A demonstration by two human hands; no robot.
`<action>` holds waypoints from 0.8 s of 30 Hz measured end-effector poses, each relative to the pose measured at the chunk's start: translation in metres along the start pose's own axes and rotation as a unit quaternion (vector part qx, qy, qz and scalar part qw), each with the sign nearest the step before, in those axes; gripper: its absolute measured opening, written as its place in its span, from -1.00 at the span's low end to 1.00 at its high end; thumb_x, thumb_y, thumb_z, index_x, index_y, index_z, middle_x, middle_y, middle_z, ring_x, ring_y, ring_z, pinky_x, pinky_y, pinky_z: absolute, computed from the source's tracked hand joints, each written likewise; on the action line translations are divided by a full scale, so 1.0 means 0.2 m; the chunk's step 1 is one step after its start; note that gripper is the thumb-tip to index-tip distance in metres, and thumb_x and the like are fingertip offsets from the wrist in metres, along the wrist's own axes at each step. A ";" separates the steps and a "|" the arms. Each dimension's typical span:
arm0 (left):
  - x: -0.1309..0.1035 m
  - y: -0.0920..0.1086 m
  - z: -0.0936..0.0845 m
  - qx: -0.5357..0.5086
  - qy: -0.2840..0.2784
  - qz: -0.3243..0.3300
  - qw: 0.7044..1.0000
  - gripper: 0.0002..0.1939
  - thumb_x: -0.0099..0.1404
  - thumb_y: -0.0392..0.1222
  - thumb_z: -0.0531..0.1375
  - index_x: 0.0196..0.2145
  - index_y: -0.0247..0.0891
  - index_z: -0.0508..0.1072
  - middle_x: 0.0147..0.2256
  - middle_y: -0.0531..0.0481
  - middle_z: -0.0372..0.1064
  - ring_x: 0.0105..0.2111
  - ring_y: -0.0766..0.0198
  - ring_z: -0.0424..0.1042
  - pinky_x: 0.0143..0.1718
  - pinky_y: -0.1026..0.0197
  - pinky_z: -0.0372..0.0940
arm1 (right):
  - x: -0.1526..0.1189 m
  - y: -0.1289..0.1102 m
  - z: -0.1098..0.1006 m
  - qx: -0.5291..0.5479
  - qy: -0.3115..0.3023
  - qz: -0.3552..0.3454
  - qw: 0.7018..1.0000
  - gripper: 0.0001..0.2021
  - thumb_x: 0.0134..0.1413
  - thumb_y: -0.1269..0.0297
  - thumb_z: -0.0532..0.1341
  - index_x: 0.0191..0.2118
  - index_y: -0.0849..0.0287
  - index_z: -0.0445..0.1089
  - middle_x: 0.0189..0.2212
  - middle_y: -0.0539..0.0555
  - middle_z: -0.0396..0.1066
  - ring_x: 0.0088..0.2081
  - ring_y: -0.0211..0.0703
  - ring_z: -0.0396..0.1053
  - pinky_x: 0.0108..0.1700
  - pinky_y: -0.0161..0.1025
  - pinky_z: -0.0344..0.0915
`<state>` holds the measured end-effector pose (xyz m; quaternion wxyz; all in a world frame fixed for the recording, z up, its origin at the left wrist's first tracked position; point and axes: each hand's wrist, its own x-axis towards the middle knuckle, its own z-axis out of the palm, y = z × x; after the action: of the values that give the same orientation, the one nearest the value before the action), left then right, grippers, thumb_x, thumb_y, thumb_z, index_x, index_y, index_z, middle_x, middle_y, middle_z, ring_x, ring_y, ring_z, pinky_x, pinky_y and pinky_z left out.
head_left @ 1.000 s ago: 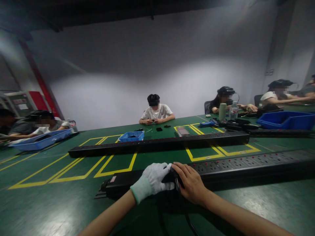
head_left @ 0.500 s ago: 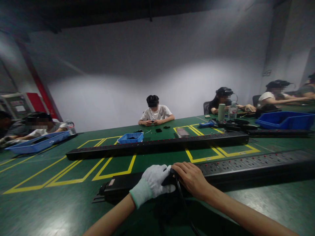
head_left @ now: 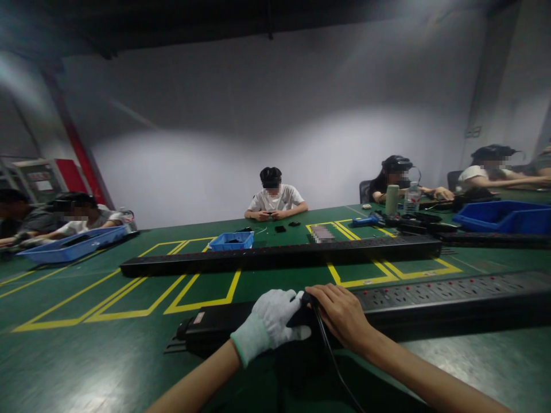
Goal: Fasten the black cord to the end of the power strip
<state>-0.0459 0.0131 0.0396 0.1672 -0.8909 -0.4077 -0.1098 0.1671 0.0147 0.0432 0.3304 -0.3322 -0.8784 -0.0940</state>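
Observation:
A long black power strip (head_left: 439, 293) with rows of sockets and small red marks lies across the table in front of me. My left hand (head_left: 273, 316), in a white knit glove, is closed over the strip, fingers on top and thumb along the near side. Beside its fingertips, my bare right hand (head_left: 342, 312) has its fingers closed on a black plug (head_left: 307, 299) at the strip's top. From the plug a black cable (head_left: 330, 353) hangs down toward me. My fingers hide most of the plug and the sockets below it.
Behind lies a second black power strip (head_left: 279, 256). Beyond it are a small blue bin (head_left: 231, 241), a blue power tool (head_left: 365, 220), and a green bottle (head_left: 391, 199). A larger blue bin (head_left: 503, 218) stands right, another (head_left: 73, 245) left. Several people sit around the green table (head_left: 107, 355).
The whole view has shifted slightly, so things appear a little further right. Both hands keep the same hold at the plug and the strip.

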 end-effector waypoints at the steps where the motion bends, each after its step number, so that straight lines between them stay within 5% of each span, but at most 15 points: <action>1: 0.00 0.00 0.00 0.001 -0.001 -0.001 1.000 -0.36 0.27 0.37 -0.08 0.01 -0.21 0.26 -0.20 -0.08 0.35 -0.24 0.09 0.37 -0.24 0.08 0.24 | 0.00 0.00 0.00 0.006 0.000 0.005 1.000 -0.70 0.17 0.48 0.09 0.02 0.16 0.27 -0.09 0.12 0.43 -0.11 -0.01 0.38 -0.11 -0.07 0.30; 10: -0.01 0.01 -0.01 0.007 0.015 -0.001 1.000 -0.38 0.26 0.35 -0.05 -0.03 -0.23 0.30 -0.20 -0.11 0.34 -0.24 0.07 0.36 -0.24 0.08 0.26 | -0.01 0.02 0.06 0.078 0.021 0.036 0.996 -0.71 0.21 0.44 0.03 0.03 0.12 0.27 -0.08 0.12 0.42 -0.08 -0.09 0.41 -0.08 -0.15 0.38; 20: -0.03 -0.01 0.08 -0.013 0.089 -0.012 0.996 -0.46 0.27 0.31 -0.02 -0.25 -0.23 0.43 -0.34 -0.13 0.39 -0.31 0.04 0.40 -0.24 0.01 0.31 | 0.10 -0.10 -0.02 -0.012 0.132 -0.165 0.977 -0.67 0.25 0.38 0.05 0.11 0.13 0.26 0.00 0.18 0.40 -0.09 -0.11 0.42 -0.12 -0.20 0.37; 24: -0.03 0.00 0.08 -0.009 0.075 -0.014 0.997 -0.43 0.25 0.32 -0.01 -0.20 -0.24 0.43 -0.27 -0.17 0.41 -0.26 -0.01 0.40 -0.23 -0.03 0.31 | 0.17 -0.13 -0.04 -0.005 0.123 -0.164 0.979 -0.67 0.26 0.39 0.00 0.10 0.13 0.27 -0.01 0.17 0.40 -0.10 -0.13 0.42 -0.09 -0.20 0.35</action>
<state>-0.0485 0.0141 0.0227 0.1880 -0.8756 -0.4057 -0.1827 0.1354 0.0093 0.0718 0.4145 -0.1710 -0.8731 -0.1913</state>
